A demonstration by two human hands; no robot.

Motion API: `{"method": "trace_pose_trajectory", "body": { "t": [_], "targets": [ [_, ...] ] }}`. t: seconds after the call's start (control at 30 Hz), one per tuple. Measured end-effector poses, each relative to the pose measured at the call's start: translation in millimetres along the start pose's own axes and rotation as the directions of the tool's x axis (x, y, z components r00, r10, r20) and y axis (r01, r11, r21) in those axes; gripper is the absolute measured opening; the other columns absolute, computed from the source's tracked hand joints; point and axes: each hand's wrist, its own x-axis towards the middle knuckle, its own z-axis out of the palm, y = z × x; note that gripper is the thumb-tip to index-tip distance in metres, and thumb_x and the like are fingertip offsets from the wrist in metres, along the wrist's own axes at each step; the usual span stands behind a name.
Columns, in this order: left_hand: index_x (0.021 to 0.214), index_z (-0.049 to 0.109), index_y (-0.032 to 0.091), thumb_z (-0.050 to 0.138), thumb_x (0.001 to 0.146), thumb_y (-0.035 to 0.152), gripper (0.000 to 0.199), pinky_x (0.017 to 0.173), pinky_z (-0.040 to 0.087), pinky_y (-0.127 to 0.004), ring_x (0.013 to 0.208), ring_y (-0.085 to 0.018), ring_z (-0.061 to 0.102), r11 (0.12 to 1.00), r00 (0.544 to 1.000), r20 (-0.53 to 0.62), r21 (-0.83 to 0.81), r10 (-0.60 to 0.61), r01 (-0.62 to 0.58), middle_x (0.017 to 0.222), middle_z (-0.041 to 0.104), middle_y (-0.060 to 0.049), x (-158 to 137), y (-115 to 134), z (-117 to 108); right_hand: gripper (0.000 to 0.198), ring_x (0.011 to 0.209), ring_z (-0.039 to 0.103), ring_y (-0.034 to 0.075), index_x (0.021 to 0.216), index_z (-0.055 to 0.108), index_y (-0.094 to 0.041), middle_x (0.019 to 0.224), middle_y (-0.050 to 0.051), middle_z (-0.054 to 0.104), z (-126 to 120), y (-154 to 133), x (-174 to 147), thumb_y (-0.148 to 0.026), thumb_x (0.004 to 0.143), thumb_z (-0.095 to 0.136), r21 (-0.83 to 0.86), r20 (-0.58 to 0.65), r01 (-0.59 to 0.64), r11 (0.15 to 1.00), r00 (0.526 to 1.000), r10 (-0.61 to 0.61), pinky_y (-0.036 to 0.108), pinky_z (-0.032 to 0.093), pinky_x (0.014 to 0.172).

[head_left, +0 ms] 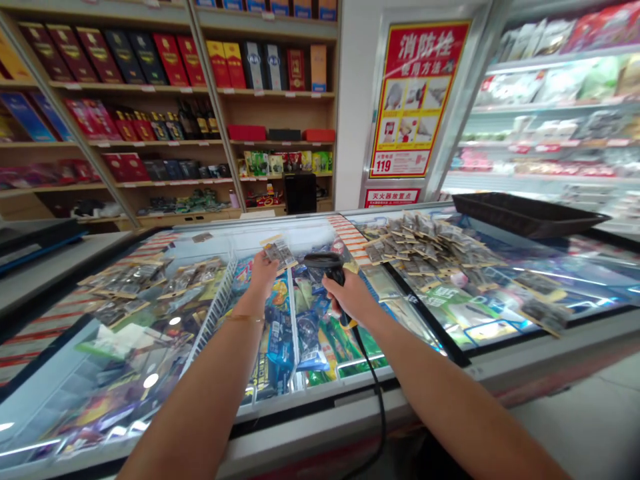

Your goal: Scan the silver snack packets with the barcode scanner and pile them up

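In my left hand [265,273] is a small flat packet [280,252] with a tan edge and dark contents, gripped by its left side. My right hand [353,293] is wrapped round the handle of a black barcode scanner [325,260], its head pointing left beside the packet. A black cable [377,393] hangs from the scanner's handle and runs down over the freezer's front edge. Both hands are above the middle of a chest freezer, where blue and green packaged goods [305,327] lie among white wire dividers [215,307].
A large pile of similar packets [430,243] lies on the freezer's right glass lid, a smaller pile [130,279] on the left. A black tray [525,213] rests at the back right. Behind are shelves of boxes [145,57] and a red poster [420,100].
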Motion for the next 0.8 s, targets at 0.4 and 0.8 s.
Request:
{"method": "trace_pose_trajectory", "body": {
  "t": [0.4,0.8],
  "targets": [
    [0.124,0.054,0.022,0.077,0.070,0.002,0.062,0.084,0.063,-0.039,0.077,-0.014,0.073,0.983,0.977,0.112,-0.019,-0.181,0.184,0.088,0.068,-0.001,-11.8,69.8,126.0,0.020,0.035,0.051,0.011,0.079,0.050,-0.022,0.053,-0.007,0.056,-133.2,-28.9,9.1,-0.028,0.087,0.068,0.192,-0.245,0.056,0.980,0.970,-0.008,0.022,0.039,0.034],
    [0.125,0.056,0.018,0.076,0.073,0.003,0.058,0.093,0.059,-0.042,0.090,-0.020,0.075,0.996,0.868,0.494,-0.036,-0.055,0.084,0.103,0.073,-0.010,-49.9,83.1,365.2,0.019,0.034,0.051,0.012,0.079,0.051,-0.021,0.051,-0.004,0.056,-286.1,-16.1,0.9,-0.022,0.086,0.068,0.283,-0.547,0.041,0.958,0.828,0.126,0.023,0.039,0.033]
  ]
}}
